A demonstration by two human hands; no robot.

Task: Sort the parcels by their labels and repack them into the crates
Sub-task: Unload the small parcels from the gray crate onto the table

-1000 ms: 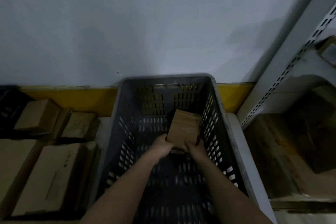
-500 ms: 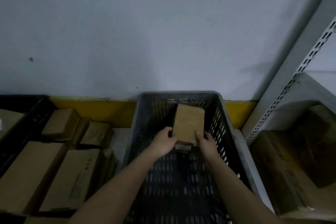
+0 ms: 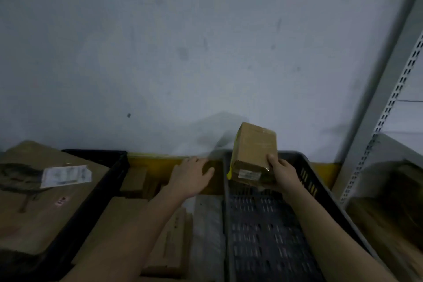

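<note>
Nearest the camera, the slotted floor of the grey crate (image 3: 263,236) is lying bare, and between it and the black crate (image 3: 96,192) on the left some loose cardboard parcels (image 3: 169,242) are sitting on the floor. The black crate is carrying a large flat parcel (image 3: 41,204) with a pale label (image 3: 66,176) on top.

Further out, the right hand (image 3: 282,175) is holding a small brown parcel (image 3: 253,151) above the far end of the grey crate, clear of its floor. The thumb is lying on the upper face and the fingers are curling under the near end, so the grip is on one short end only. The left hand (image 3: 191,177) is hovering over the gap between the crates with its fingers relaxed and spread, holding nothing.

One hand is carrying the parcel tilted upward with no visible sag, so it is probably light and stiff, a taped cardboard box with firm edges. Its tape looks glossy, possibly slippery, though the dim, blurred view makes that uncertain. A small label (image 3: 249,175) is showing on the near end face, just beside the fingers; a steadier hold would be across the two long sides, leaving that label readable.

Beyond stands the grey wall (image 3: 183,52), with a shelf upright (image 3: 389,103) at right.
</note>
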